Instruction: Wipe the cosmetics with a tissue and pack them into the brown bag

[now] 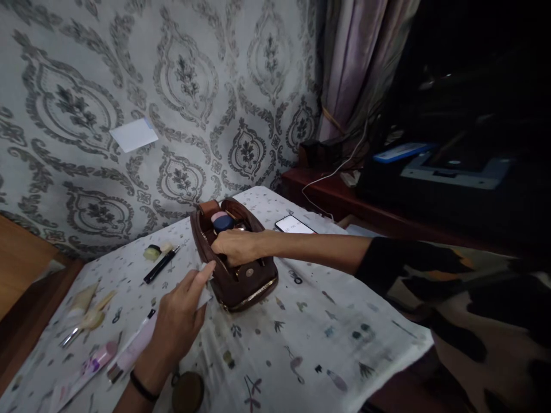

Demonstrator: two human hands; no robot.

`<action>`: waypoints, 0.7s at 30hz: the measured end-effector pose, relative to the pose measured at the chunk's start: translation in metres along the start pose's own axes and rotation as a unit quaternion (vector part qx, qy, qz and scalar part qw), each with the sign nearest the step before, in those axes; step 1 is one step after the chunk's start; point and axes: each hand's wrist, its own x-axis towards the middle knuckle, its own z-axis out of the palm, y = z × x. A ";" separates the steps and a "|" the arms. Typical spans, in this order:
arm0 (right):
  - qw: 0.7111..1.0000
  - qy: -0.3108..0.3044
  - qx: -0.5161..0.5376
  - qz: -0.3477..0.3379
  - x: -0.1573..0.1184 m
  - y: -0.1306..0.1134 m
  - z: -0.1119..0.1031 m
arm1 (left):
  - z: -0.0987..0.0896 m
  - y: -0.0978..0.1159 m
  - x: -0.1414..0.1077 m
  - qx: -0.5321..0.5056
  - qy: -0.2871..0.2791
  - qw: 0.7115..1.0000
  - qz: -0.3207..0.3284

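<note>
Left to right on the tabletop: pink-and-white tube, pale tube, black pen-like stick, then left hand at the brown bag's near-left edge, white item at its fingers, can't tell if that grip is clamped on it. Bag sits open mid-tabletop, pink-and-blue item inside; right hand reaches into it, fingers hidden, so grip state can't be told. Phone, screen lit, lies right of bag.
</note>
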 end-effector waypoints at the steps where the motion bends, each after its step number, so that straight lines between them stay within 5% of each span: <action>1: 1.000 0.001 0.000 -0.006 -0.001 -0.001 -0.001 | 0.000 0.000 0.000 -0.001 0.001 1.000 -0.001; 7: 0.998 0.036 0.046 0.002 -0.004 0.004 -0.009 | 0.000 0.000 0.000 -0.005 0.003 1.000 0.001; 13: 0.985 0.117 0.074 0.106 0.012 0.022 -0.008 | 0.000 0.001 0.000 -0.001 0.008 1.000 0.011; 21: 0.974 0.107 0.081 0.182 0.024 0.022 -0.009 | 0.003 -0.001 -0.003 -0.019 0.010 1.000 0.015</action>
